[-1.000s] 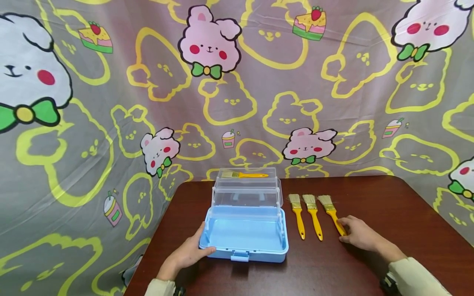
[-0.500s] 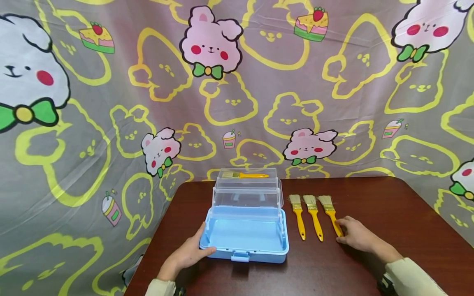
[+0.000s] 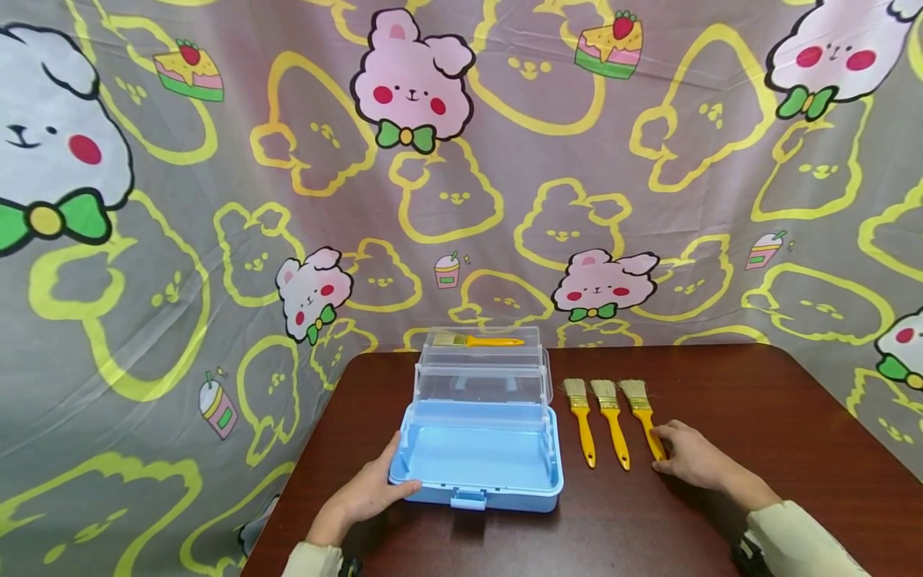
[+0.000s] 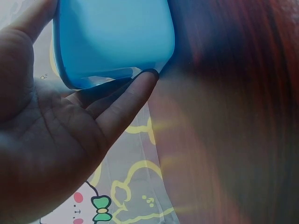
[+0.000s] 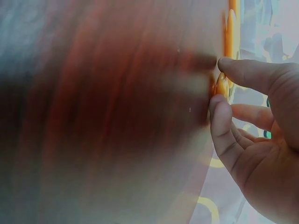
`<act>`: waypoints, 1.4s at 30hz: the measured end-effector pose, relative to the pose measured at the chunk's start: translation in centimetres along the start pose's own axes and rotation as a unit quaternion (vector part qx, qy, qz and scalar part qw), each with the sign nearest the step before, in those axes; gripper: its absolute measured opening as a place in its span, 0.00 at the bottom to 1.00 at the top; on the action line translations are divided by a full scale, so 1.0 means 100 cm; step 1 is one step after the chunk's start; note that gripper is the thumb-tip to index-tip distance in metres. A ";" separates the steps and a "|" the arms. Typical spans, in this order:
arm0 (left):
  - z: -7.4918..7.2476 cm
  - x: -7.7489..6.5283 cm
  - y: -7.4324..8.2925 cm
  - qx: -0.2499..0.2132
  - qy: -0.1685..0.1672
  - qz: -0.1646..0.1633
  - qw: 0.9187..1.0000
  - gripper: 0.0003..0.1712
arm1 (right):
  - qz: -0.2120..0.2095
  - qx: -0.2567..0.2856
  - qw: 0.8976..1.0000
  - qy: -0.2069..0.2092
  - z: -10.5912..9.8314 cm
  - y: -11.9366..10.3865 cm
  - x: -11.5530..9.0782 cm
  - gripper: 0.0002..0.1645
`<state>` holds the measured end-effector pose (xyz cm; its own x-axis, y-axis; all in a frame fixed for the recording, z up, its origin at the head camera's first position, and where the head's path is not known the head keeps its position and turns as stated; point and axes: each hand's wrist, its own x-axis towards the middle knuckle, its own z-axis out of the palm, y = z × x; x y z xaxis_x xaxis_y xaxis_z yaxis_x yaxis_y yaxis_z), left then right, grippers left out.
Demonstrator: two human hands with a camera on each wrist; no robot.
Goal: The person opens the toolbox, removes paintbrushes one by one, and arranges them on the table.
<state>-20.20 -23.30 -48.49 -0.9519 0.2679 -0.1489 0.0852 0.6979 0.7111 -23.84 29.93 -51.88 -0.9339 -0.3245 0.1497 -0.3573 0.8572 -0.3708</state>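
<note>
My left hand (image 3: 368, 489) grips the front left corner of a blue plastic toolbox (image 3: 505, 500), thumb over the front and fingers along the side. The left wrist view shows this hand (image 4: 70, 126) against the box wall (image 4: 117, 42). Its lid and clear trays (image 3: 479, 371) are raised; a yellow-handled paintbrush (image 3: 493, 342) lies in the top one. Right of the box, my right hand (image 3: 695, 457) pinches the handle of the rightmost paintbrush (image 3: 642, 409), which lies on the table. In the right wrist view, thumb and fingers meet around its handle end (image 5: 222, 85).
Two more paintbrushes, the left one (image 3: 581, 421) and the middle one (image 3: 612, 422), lie side by side between box and right hand, bristles pointing away. All stand on a dark wooden table (image 3: 620, 529). A patterned cloth (image 3: 505, 216) hangs behind and to the left.
My right hand has shifted slightly left, and the rightmost brush's handle end has swung slightly left with it. The left hand stays on the box.
</note>
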 end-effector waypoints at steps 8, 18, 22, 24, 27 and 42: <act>-0.001 0.000 0.002 0.001 0.000 -0.004 1.000 0.60 | 0.023 0.006 1.000 -0.018 -0.001 0.000 0.002 0.33; -0.001 0.001 0.000 -0.002 -0.001 -0.003 1.000 0.60 | 0.017 -0.002 1.000 -0.001 -0.006 -0.001 0.002 0.30; -0.001 0.001 0.000 -0.005 0.001 -0.003 1.000 0.60 | 0.021 -0.002 1.000 0.016 -0.012 -0.003 0.003 0.28; -0.001 0.000 0.001 -0.005 0.002 -0.004 1.000 0.61 | 0.020 -0.001 1.000 0.022 -0.016 -0.005 0.005 0.27; -0.001 -0.001 0.002 -0.002 0.002 -0.004 1.000 0.61 | 0.025 0.004 0.999 0.026 -0.020 -0.007 0.010 0.25; -0.002 0.001 0.000 0.003 -0.001 0.005 1.000 0.59 | 0.006 0.057 0.997 0.051 -0.038 -0.042 0.045 0.22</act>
<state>-20.37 -23.42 -48.35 -0.9504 0.2766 -0.1423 0.0972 0.6986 0.7089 -26.51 26.35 -46.21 -0.9343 -0.2679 0.2352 -0.3508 0.8081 -0.4731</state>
